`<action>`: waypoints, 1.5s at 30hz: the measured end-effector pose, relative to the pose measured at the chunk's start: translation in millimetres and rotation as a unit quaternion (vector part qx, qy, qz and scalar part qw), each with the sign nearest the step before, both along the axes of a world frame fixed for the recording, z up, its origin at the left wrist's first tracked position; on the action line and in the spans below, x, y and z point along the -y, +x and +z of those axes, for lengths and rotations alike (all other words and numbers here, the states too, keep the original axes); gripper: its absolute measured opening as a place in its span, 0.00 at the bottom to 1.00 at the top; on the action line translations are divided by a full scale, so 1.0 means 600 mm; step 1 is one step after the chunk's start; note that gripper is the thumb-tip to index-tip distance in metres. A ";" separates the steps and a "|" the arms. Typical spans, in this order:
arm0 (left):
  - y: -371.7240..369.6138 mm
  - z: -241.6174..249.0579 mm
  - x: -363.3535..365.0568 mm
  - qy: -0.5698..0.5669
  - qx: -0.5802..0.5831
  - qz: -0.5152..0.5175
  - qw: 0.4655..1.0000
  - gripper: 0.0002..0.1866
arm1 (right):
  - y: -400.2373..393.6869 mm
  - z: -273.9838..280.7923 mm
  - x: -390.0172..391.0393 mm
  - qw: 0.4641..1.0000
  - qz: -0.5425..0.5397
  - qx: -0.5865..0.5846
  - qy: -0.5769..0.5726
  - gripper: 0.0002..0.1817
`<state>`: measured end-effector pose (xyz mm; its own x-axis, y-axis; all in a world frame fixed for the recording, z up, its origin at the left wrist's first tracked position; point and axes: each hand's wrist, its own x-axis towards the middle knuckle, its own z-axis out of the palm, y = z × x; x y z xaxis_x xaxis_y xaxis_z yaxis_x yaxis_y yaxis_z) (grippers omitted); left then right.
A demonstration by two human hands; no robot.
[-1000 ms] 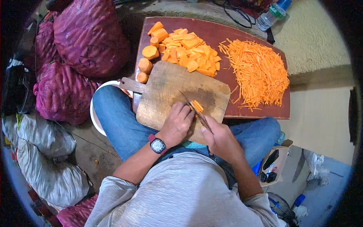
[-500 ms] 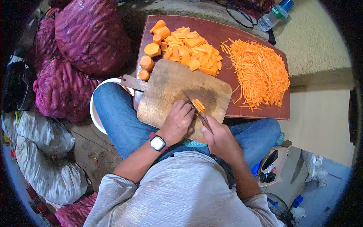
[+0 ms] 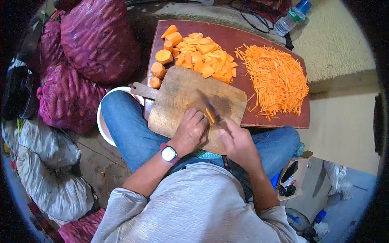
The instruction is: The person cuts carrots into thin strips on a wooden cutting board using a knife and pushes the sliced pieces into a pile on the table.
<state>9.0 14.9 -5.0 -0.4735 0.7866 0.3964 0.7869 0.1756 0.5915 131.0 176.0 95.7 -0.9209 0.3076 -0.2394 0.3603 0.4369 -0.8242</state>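
My right hand is closed round the handle of a knife, whose blade is blurred over the wooden cutting board. Curled fingers of my left hand press on the board just left of the blade; what lies under them is hidden. A few orange carrot strips lie by the blade. Behind the board is a pile of flat carrot slices, with thick carrot chunks along its left. A large heap of thin carrot shreds is at the right.
The board's near part lies over my lap, its far part on a dark red table. Purple mesh sacks and white sacks stand at the left. A white basin is beside my knee. A plastic bottle lies at the upper right.
The knife and my right hand have shifted slightly right, and the blade is now smeared by motion. Fewer strips show beside the blade. My left hand stays nearly in place.
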 end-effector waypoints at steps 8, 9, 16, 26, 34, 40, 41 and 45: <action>-0.032 0.000 -0.005 0.168 0.140 0.197 0.956 0.02 | 0.051 -0.006 -0.007 0.999 0.047 0.005 0.022 0.18; -0.035 0.003 0.000 0.152 0.179 0.212 0.949 0.02 | 0.055 -0.006 -0.010 0.998 0.051 0.035 0.024 0.19; -0.037 0.000 -0.003 0.100 0.078 0.151 0.980 0.02 | 0.065 -0.014 -0.182 0.982 -0.082 0.020 0.167 0.16; -0.034 0.000 -0.010 0.029 0.003 0.135 0.990 0.04 | 0.069 -0.052 -0.225 0.987 -0.156 -0.046 0.018 0.09; -0.033 -0.003 -0.012 0.007 -0.019 0.129 0.991 0.04 | 0.081 -0.082 -0.214 0.991 -0.129 -0.005 -0.020 0.13; -0.032 -0.004 -0.014 0.012 -0.019 0.124 0.992 0.05 | 0.047 -0.091 -0.336 0.984 -0.114 -0.071 0.115 0.14; -0.032 -0.003 -0.014 0.010 -0.016 0.124 0.992 0.05 | 0.040 -0.084 -0.351 0.982 -0.112 -0.081 0.128 0.15; -0.030 0.003 -0.020 0.004 -0.028 0.127 0.991 0.05 | 0.010 -0.057 -0.374 0.967 -0.124 -0.150 0.162 0.17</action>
